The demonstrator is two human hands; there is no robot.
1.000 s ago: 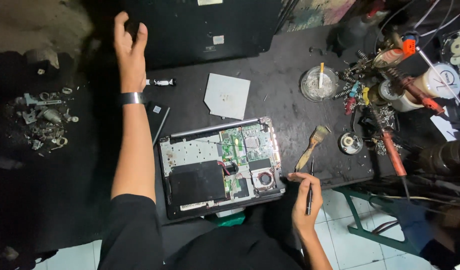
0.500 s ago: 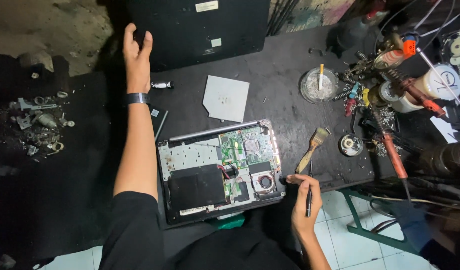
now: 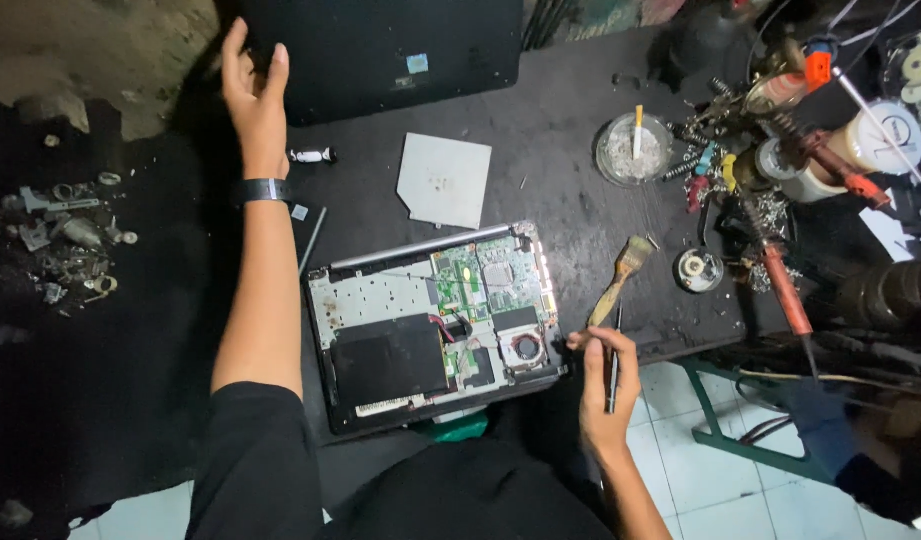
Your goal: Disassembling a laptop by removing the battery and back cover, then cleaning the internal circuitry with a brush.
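An opened laptop base (image 3: 381, 300) lies in front of me with its green circuit board (image 3: 476, 280), fan (image 3: 526, 348) and a black block (image 3: 391, 360) exposed. My right hand (image 3: 606, 390) rests at its front right corner and grips a thin dark screwdriver (image 3: 614, 365) that points down. My left hand (image 3: 253, 90), with a black wristband (image 3: 259, 190), is stretched far forward. Its fingers are spread at the left edge of a large black laptop cover (image 3: 401, 45), and nothing is in them.
A grey plate (image 3: 444, 180) lies behind the base, and a brush (image 3: 621, 280) lies to its right. Further right are a glass ashtray (image 3: 633, 148), a tape roll (image 3: 699, 270), a soldering iron (image 3: 786, 290) and cluttered tools. A pile of small metal parts (image 3: 71, 240) lies at the left.
My left hand went from raised with spread fingers down onto the black cover's corner, then shifted slightly left to its edge. The right hand has stayed put with the screwdriver.
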